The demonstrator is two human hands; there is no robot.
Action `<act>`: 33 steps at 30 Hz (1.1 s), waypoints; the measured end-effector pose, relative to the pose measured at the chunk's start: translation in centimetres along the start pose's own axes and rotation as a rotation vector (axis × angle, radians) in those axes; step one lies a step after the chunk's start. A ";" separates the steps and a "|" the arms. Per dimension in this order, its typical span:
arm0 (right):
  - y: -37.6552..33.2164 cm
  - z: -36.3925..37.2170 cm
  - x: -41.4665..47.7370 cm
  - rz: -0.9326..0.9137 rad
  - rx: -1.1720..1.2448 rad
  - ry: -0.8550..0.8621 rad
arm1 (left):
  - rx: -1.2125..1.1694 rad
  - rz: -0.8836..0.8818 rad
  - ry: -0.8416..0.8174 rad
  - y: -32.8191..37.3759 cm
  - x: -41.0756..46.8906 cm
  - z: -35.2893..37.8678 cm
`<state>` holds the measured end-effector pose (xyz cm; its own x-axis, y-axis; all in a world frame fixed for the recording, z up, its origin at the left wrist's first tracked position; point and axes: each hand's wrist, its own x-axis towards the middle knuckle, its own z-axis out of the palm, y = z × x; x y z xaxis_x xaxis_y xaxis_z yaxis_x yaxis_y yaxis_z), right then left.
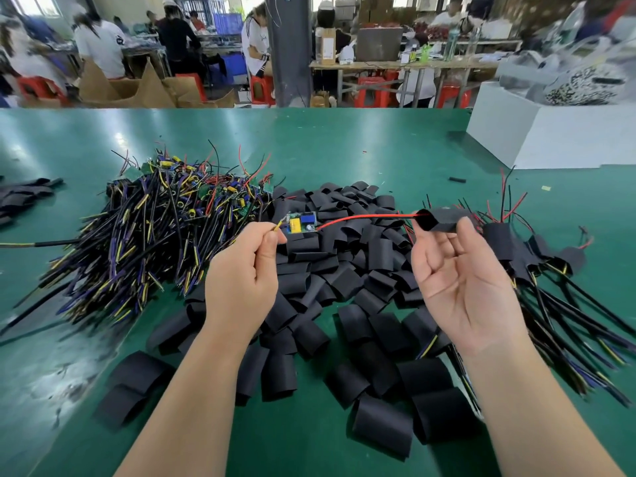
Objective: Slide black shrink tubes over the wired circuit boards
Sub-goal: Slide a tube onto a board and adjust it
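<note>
My left hand (246,270) pinches the wires at one end of a small green circuit board (301,223) and holds it above the pile. The board's red wire (358,217) runs right into the mouth of a black shrink tube (444,217). My right hand (461,280), palm up, pinches that tube between thumb and fingertips. The board itself is outside the tube. Loose black shrink tubes (347,270) lie heaped on the green table (309,142) below both hands.
A heap of bare wired boards (165,218) lies at the left. Sleeved boards with long cables (537,256) are stacked at the right. A white box (550,132) stands at the back right. People work at benches beyond the table.
</note>
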<state>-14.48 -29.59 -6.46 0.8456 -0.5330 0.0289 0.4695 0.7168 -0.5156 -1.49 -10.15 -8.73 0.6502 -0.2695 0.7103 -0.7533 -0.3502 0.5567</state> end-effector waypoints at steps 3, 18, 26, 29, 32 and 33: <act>1.0 0.0 0.0 0.036 -0.056 -0.072 | 0.034 0.020 -0.081 0.7 -0.4 0.5; 2.2 0.0 -0.2 0.095 -0.298 -0.246 | -0.049 0.016 -0.266 2.3 -1.2 1.7; 1.6 -0.2 -0.1 0.008 -0.437 -0.301 | -0.199 -0.002 -0.272 1.8 -1.2 2.2; 1.3 -0.2 -0.2 0.011 -0.415 -0.331 | -0.209 -0.006 -0.272 1.9 -1.2 2.2; 1.6 0.1 -0.4 0.005 -0.483 -0.296 | -0.237 -0.024 -0.272 2.0 -1.2 2.2; 1.7 0.1 -0.4 0.002 -0.494 -0.283 | -0.246 -0.030 -0.272 2.0 -1.1 2.2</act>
<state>-13.98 -28.17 -7.26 0.9134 -0.3422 0.2205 0.3507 0.3863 -0.8531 -3.52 -12.54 -9.38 0.6498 -0.5028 0.5701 -0.7133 -0.1443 0.6858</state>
